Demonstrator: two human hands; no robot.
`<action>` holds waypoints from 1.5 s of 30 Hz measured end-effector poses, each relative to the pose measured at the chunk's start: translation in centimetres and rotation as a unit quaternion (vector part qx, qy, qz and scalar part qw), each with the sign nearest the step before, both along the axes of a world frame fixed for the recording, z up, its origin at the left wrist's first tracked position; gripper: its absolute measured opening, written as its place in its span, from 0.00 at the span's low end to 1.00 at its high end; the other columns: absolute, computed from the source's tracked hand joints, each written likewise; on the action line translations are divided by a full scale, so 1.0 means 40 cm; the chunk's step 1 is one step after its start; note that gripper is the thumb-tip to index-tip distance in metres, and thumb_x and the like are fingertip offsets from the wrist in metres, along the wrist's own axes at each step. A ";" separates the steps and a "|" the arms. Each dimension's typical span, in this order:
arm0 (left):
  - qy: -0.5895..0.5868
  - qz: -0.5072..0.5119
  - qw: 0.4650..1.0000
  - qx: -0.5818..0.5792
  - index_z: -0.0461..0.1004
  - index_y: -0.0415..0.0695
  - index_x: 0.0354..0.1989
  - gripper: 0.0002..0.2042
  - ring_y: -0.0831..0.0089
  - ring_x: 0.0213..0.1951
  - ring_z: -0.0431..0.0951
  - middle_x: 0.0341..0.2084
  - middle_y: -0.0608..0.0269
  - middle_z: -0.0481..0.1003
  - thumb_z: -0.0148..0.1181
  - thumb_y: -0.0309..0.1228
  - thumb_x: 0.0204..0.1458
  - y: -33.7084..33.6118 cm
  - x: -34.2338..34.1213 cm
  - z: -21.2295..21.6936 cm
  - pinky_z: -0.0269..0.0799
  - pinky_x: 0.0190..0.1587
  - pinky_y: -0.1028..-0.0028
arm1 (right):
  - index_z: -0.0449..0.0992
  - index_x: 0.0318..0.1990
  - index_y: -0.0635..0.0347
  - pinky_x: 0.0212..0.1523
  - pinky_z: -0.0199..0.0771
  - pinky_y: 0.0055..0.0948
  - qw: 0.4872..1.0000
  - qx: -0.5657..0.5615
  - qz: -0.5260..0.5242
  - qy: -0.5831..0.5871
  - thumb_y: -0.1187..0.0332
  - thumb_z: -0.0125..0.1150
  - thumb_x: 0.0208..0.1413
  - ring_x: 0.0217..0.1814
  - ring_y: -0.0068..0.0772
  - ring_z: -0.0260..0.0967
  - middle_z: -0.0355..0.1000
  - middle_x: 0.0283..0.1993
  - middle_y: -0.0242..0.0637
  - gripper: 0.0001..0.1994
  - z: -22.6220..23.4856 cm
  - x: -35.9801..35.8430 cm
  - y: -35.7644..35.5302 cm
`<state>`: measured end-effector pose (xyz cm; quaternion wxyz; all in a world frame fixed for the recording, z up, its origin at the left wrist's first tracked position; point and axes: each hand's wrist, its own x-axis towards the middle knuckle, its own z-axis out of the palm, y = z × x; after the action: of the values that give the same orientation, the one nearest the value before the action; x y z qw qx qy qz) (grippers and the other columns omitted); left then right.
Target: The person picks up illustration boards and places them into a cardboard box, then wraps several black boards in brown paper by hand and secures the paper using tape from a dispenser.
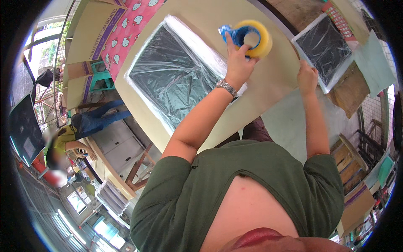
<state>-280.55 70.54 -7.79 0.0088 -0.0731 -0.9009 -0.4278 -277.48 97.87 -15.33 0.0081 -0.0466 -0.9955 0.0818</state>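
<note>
A dark, flat square pack [172, 71] wrapped in clear plastic lies on a beige tabletop [273, 84]. Over the bare part to its right, my left hand [240, 63] grips a blue tape dispenser [239, 35] loaded with a large roll of yellowish packing tape [263, 40]. A metal watch is on that wrist. Closed at the tabletop's right edge is my right hand [307, 77]; whatever its fingers pinch is too small to make out. The wrapped pack is not touched by either hand's fingers.
A second wrapped dark pack [325, 48] lies beyond the right edge. Pink patterned sheeting [130, 31] and cardboard boxes [90, 38] stand at the far left, near a green stool [100, 77]. At the left, another person [69, 138] works at a wooden-edged bench [111, 174].
</note>
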 end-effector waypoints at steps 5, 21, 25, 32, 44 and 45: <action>0.169 -0.104 0.980 -0.022 0.76 0.46 0.38 0.17 0.32 0.62 0.48 0.63 0.30 0.41 0.66 0.27 0.35 0.085 -0.048 0.163 0.56 0.60 0.53 | 0.69 0.38 0.60 0.48 0.61 0.42 0.955 -0.195 0.146 0.168 0.62 0.49 0.56 0.42 0.42 0.65 0.67 0.40 0.45 0.11 -0.108 0.166 -0.343; 0.054 0.149 0.987 0.040 0.63 0.34 0.53 0.26 0.51 0.55 0.62 0.52 0.45 0.64 0.62 0.32 0.47 -0.570 0.129 -0.059 0.57 0.59 0.61 | 0.74 0.42 0.60 0.49 0.67 0.36 0.610 -0.278 0.557 -0.489 0.57 0.58 0.52 0.45 0.37 0.70 0.74 0.42 0.43 0.17 0.159 0.138 -0.819; -0.206 0.529 0.822 0.052 0.64 0.31 0.53 0.24 0.56 0.50 0.69 0.52 0.46 0.67 0.53 0.37 0.53 -1.062 0.402 -0.184 0.65 0.51 0.63 | 0.69 0.50 0.55 0.53 0.63 0.37 0.814 -0.364 0.444 -0.086 0.56 0.48 0.58 0.50 0.35 0.67 0.70 0.49 0.40 0.18 -0.044 -0.211 -0.774; -0.317 0.486 0.811 -0.069 0.74 0.29 0.35 0.28 0.50 0.40 0.76 0.36 0.39 0.75 0.64 0.49 0.43 -1.003 0.436 -0.277 0.69 0.42 0.61 | 0.47 0.68 0.51 0.68 0.32 0.56 0.922 -0.212 0.310 -0.095 0.45 0.37 0.60 0.74 0.44 0.35 0.43 0.72 0.35 0.33 -0.166 -0.263 -0.846; -0.312 0.498 0.792 -0.168 0.75 0.31 0.33 0.28 0.47 0.38 0.77 0.32 0.40 0.76 0.63 0.51 0.42 -0.937 0.408 -0.228 0.71 0.42 0.60 | 0.43 0.68 0.49 0.66 0.43 0.56 0.962 0.004 0.272 0.016 0.44 0.36 0.59 0.72 0.51 0.37 0.36 0.72 0.35 0.33 -0.058 -0.131 -0.938; -0.350 0.466 0.799 -0.146 0.75 0.32 0.35 0.25 0.53 0.41 0.77 0.36 0.44 0.76 0.62 0.48 0.45 -0.945 0.404 -0.217 0.71 0.42 0.61 | 0.43 0.68 0.48 0.66 0.43 0.56 0.962 0.001 0.273 0.021 0.44 0.36 0.59 0.72 0.50 0.37 0.36 0.72 0.35 0.33 -0.067 -0.136 -0.930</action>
<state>-264.40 32.75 -16.45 -0.1196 0.5097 -0.8199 -0.2316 -282.91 60.67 -18.01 0.0061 0.2290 -0.9701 0.0806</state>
